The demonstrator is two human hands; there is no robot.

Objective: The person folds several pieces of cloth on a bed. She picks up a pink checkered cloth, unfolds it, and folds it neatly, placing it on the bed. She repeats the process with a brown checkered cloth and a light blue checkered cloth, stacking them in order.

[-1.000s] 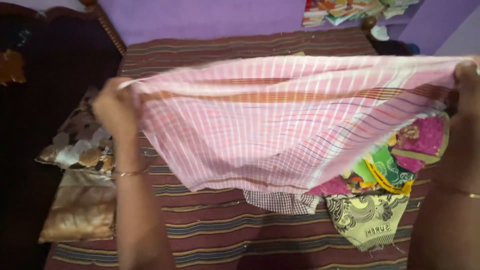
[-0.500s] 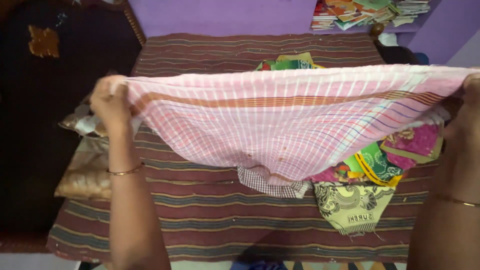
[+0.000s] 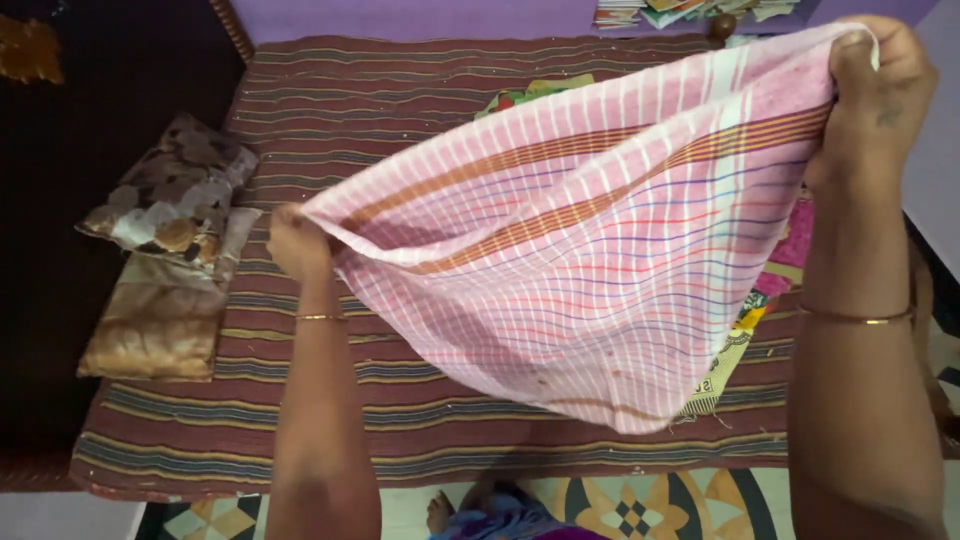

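I hold a pink checked cloth with orange border stripes, spread out in the air above a bed. My left hand grips its left corner, low over the bedsheet. My right hand grips the other corner, raised high at the upper right. The cloth hangs slanted between them and sags to a point near the bed's front edge. It hides most of a heap of colourful clothes lying behind it on the right.
The bed has a maroon striped sheet. Two brown and gold pillows lie stacked at its left side. Books sit on a shelf by the purple wall. A patterned tile floor shows below.
My right hand has lifted its corner up and inward while my left hand dropped lower and moved right, so the cloth went from level to slanted. The view pulled back and shows the floor.
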